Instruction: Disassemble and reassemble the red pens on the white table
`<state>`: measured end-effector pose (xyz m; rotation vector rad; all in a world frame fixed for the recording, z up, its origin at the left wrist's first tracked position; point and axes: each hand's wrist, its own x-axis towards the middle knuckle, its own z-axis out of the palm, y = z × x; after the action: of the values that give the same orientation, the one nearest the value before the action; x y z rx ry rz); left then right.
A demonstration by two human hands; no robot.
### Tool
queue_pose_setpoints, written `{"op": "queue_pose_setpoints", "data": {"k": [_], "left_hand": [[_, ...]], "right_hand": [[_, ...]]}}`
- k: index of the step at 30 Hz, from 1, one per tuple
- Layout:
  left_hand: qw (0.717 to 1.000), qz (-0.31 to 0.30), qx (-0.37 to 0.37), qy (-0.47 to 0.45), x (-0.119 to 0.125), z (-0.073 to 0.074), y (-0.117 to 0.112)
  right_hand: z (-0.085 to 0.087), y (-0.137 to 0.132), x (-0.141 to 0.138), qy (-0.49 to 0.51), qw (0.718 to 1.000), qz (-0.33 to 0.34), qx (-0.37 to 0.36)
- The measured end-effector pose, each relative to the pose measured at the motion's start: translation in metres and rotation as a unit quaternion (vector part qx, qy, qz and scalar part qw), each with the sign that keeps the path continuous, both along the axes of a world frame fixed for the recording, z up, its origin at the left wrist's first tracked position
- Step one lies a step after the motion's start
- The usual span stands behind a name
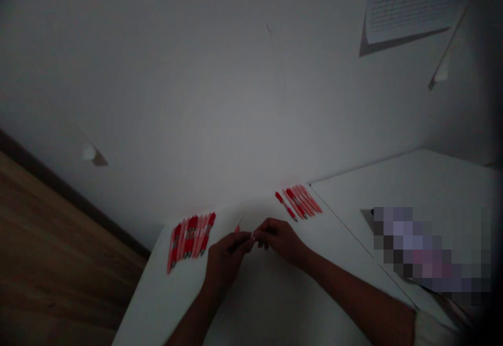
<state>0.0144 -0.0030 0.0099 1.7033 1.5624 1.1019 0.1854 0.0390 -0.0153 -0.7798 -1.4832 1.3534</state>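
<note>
My left hand point(227, 258) is closed, with thumb and fingers pinched together. From behind its fingers sticks a slim pink pen part point(237, 227) with a thin pale tip, pointing up and away. My right hand point(280, 240) is also pinched, and its fingertips meet those of my left hand. A tiny pale piece point(252, 236) shows between them; its kind is too small to tell. Left of my hands lies a row of red and pink pens point(192, 236). Beyond my right hand is a second group of pens point(302, 202), with one red pen point(286, 206) slightly apart.
The white table point(173, 304) meets a pale wall point(220, 84) at the back. A seam point(353, 236) divides the tabletop on the right, where a blurred-out item point(424, 251) lies. Brown wood point(58, 262) stands at the left. A written sheet point(411, 8) hangs upper right.
</note>
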Motion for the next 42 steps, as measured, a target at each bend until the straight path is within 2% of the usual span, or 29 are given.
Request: {"op": "queue_pose_setpoints", "data": {"k": [4,7,9,10,13,17,20,22,27,33,35,37,40,42], "left_hand": [[0.997,-0.02,0.041,0.06,0.0,0.001,0.0],[0.996,-0.026,0.052,0.064,0.0,0.002,0.0],[0.998,-0.004,0.046,0.042,-0.002,0.001,0.002],[0.999,0.012,0.042,0.029,-0.003,0.001,0.003],[0.998,0.055,0.031,-0.004,-0.006,-0.002,0.005],[0.997,0.071,0.031,-0.001,-0.007,-0.001,0.005],[0.997,0.067,0.03,0.011,-0.004,0.002,0.003],[0.997,0.066,0.029,0.014,-0.003,0.003,0.002],[0.998,0.054,0.033,0.014,-0.004,-0.003,0.005],[0.998,0.054,0.032,0.005,-0.005,-0.006,0.006],[0.998,0.053,0.033,0.002,-0.005,-0.005,0.005],[0.998,0.053,0.032,0.0,-0.004,-0.004,0.005],[0.998,0.054,0.029,-0.006,-0.004,-0.004,0.004],[0.998,0.055,0.025,-0.01,-0.004,-0.004,0.004]], "right_hand": [[-0.001,0.0,0.0,-0.009,1.0,-0.001,-0.002],[-0.002,0.003,0.001,-0.031,0.999,-0.005,0.014],[-0.002,0.008,0.005,-0.062,0.996,-0.047,0.042],[-0.003,0.01,0.008,-0.08,0.991,-0.091,0.052],[-0.008,0.017,0.017,-0.189,0.95,-0.23,0.09],[-0.019,0.018,0.022,-0.345,0.883,-0.273,0.164],[-0.023,0.013,0.021,-0.412,0.848,-0.267,0.198],[-0.024,0.011,0.02,-0.439,0.837,-0.253,0.207],[-0.022,0.013,0.02,-0.462,0.837,-0.215,0.201],[-0.024,0.015,0.018,-0.481,0.818,-0.197,0.247],[-0.025,0.015,0.017,-0.466,0.822,-0.202,0.257],[-0.024,0.016,0.016,-0.42,0.845,-0.21,0.255],[-0.02,0.02,0.015,-0.282,0.917,-0.195,0.207],[-0.019,0.023,0.012,-0.166,0.967,-0.152,0.117]]}}
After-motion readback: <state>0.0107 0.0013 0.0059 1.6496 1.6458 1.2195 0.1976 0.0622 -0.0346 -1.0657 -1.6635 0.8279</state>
